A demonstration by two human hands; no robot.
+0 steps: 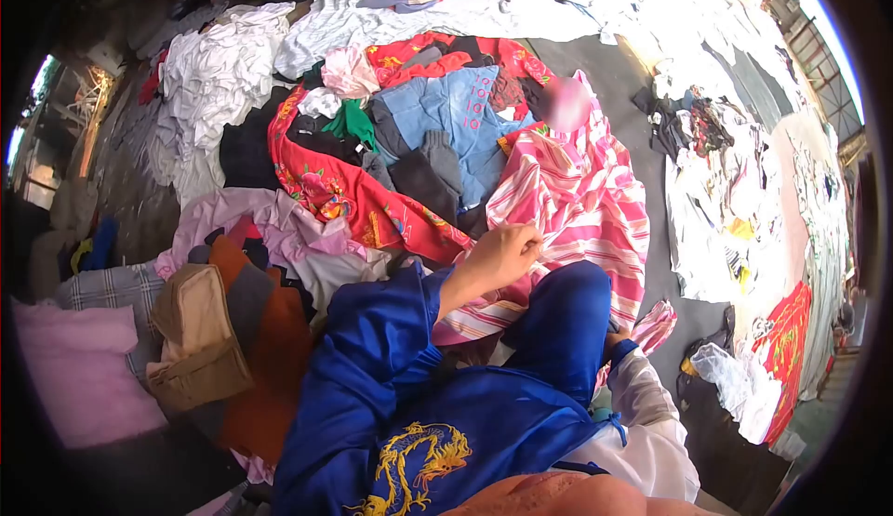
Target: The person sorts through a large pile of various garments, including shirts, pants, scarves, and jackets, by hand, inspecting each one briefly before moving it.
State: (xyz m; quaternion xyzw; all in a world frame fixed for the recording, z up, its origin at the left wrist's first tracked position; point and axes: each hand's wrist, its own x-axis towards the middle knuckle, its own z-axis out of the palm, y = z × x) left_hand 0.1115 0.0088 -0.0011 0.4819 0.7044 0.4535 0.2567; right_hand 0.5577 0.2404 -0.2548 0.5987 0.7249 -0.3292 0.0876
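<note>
My left hand (502, 258), reaching out of a blue sleeve, is closed with its fingertips pressed together over the pink and white striped cloth (577, 205). Whatever it may pinch is too small to make out. Beside my raised blue-clad knee, at the end of a white sleeve, a small part of my right hand (615, 337) shows; its fingers are hidden. The striped cloth spreads from the red floral cloth to my knee. On the red floral cloth (326, 191) lie blue denim (446, 112), dark grey garments (428, 179) and a green piece (352, 125).
White clothes (223, 79) are heaped at the upper left. Folded brown (197, 330) and pink (84, 367) fabrics lie at the lower left. More white garments (712, 209) and a red cloth (783, 358) lie on the right, past a strip of dark floor (659, 237).
</note>
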